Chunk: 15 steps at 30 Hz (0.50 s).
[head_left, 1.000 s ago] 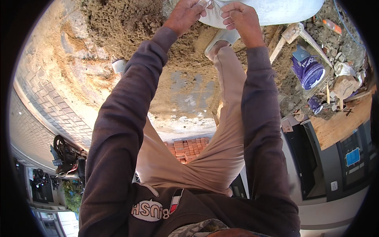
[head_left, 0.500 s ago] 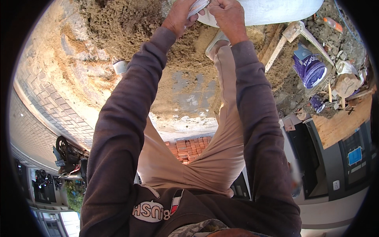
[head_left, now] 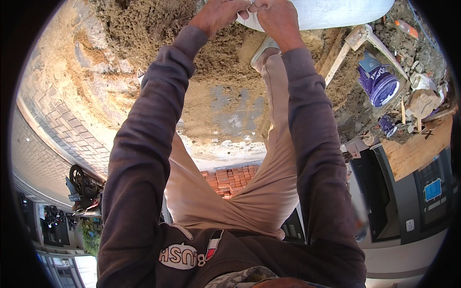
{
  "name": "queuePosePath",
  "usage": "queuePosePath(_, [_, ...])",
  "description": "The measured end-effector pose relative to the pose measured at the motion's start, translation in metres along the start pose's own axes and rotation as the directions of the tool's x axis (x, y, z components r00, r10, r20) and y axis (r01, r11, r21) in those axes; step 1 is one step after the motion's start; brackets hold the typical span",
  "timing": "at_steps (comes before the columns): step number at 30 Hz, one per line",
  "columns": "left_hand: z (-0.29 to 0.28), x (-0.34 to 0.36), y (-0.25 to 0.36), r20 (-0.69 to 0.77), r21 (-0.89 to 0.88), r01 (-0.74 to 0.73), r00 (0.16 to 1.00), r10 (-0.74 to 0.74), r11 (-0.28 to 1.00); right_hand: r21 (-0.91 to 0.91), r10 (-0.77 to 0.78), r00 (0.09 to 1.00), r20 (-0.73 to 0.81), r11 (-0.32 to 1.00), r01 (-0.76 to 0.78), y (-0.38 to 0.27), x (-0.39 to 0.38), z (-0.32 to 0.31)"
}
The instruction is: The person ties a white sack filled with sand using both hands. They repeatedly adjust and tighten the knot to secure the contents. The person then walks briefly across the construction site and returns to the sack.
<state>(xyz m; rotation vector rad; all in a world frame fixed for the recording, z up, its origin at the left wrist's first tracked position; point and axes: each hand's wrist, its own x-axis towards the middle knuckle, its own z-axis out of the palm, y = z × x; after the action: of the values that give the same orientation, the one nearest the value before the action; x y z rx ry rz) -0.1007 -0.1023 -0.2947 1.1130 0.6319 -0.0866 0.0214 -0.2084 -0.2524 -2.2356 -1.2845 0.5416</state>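
Sack [head_left: 336, 13], white and rounded, sits at the upper edge of view, just ahead of the person, most of it cut off, so I can't tell whether it stands or lies. Left hand [head_left: 222, 15] and right hand [head_left: 279, 23] are together at its near left end, fingertips meeting with the fingers bent; the edge of view hides what, if anything, they pinch. Its full, taut side suggests a packed, weighty load, while the skin looks thin and pliable, smooth enough to slide under dusty fingers. I judge it sturdy rather than fragile, though a single pinch could stretch or tear it. Loose material at that near end should suit a fingertip hold; bearing its weight would call for broad palms under the belly. Just below it is a sandalled foot [head_left: 263, 54], with damp-looking sand [head_left: 144, 29] to the left. To the right stand an angled frame [head_left: 357, 39] and a purple bucket [head_left: 382, 90]; well beyond, at left, is a motorbike [head_left: 81, 185].
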Motion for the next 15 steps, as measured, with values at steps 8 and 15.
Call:
queuePosePath(8, [0.000, -0.007, -0.001, -0.034, 0.070, -0.071, 0.997, 0.073, 0.995, 0.130, 0.220, 0.957, 0.189, 0.960, -0.246, 0.001, 0.006, -0.014])
queuePosePath(15, [0.002, -0.008, -0.013, -0.125, 0.244, -0.187, 0.967, 0.222, 0.952, 0.503, 0.370, 0.838, 0.401, 0.676, -0.539, 0.000, 0.005, -0.024])
